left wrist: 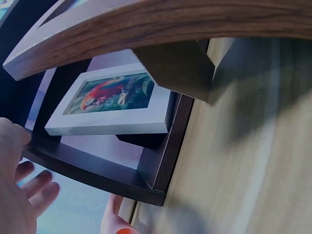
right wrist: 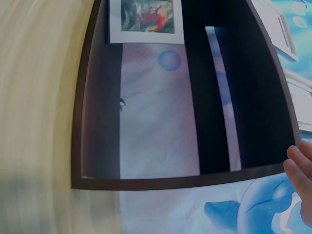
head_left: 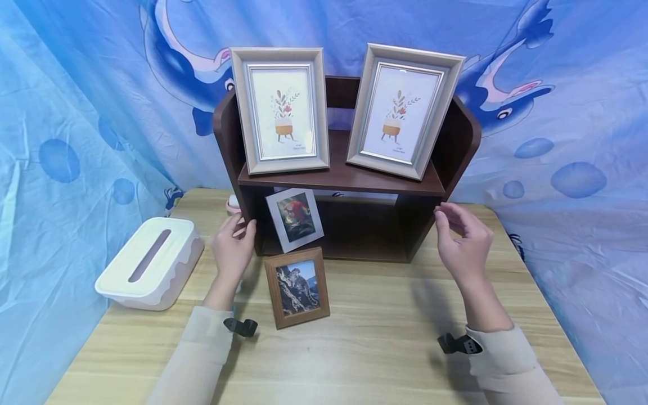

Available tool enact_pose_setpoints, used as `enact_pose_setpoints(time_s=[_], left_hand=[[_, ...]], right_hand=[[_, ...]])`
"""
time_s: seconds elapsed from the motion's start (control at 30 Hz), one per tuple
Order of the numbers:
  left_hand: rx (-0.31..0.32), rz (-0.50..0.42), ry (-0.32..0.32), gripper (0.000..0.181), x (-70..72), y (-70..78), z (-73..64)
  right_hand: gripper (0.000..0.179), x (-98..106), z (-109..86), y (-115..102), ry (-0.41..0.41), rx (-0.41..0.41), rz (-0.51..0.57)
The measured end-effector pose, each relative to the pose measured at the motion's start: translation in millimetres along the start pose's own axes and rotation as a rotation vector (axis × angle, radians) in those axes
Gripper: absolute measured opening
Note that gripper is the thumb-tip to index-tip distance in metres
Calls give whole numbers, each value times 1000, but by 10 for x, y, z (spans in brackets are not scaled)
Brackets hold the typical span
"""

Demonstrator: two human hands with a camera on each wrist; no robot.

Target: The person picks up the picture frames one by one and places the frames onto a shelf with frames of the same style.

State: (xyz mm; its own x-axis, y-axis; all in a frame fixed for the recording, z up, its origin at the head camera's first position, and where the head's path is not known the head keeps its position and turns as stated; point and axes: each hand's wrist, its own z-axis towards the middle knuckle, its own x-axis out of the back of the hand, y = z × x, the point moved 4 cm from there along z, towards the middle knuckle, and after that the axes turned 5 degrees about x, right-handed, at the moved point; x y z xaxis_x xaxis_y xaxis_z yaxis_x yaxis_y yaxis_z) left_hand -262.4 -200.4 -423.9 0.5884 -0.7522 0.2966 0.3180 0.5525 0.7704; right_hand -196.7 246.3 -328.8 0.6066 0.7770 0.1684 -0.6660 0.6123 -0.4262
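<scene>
A dark brown two-tier shelf (head_left: 354,179) stands between my hands. My left hand (head_left: 234,244) is beside its left panel, fingers loosely bent, with the thumb near the front edge. My right hand (head_left: 464,239) has its fingertips right at the right panel's front edge. On the upper tier lean two beige picture frames, the left frame (head_left: 283,167) and the tilted right frame (head_left: 385,163). Below, a white frame (left wrist: 109,97) with a red parrot picture stands at the left. A brown wooden frame (head_left: 298,288) with a snow leopard picture stands in front of the shelf.
A white tissue box (head_left: 174,275) sits on the left part of the wood-grain table (head_left: 374,349). A small pink and white object (head_left: 233,203) shows behind my left hand, partly hidden. Blue dolphin-print fabric (head_left: 552,242) hangs around the back and sides.
</scene>
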Motion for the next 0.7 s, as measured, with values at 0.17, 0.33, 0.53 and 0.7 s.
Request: enact_pose_setpoints(time_s=[0.17,0.33,0.53,0.7], left_hand=[[-13,-90,48,26,71,40,-106],[-29,-99,92,22,122,38,-227],[-71,-148,41,14,141,56,-342],[-4,-205,-41,24,147,101,-422]], right_hand=[[7,16,-56,3,43,2,-36],[8,28,-119,-9,81,-40,-70],[15,15,-229,136,80,-114,-79],[27,-36,-371,429,15,-228,-56]])
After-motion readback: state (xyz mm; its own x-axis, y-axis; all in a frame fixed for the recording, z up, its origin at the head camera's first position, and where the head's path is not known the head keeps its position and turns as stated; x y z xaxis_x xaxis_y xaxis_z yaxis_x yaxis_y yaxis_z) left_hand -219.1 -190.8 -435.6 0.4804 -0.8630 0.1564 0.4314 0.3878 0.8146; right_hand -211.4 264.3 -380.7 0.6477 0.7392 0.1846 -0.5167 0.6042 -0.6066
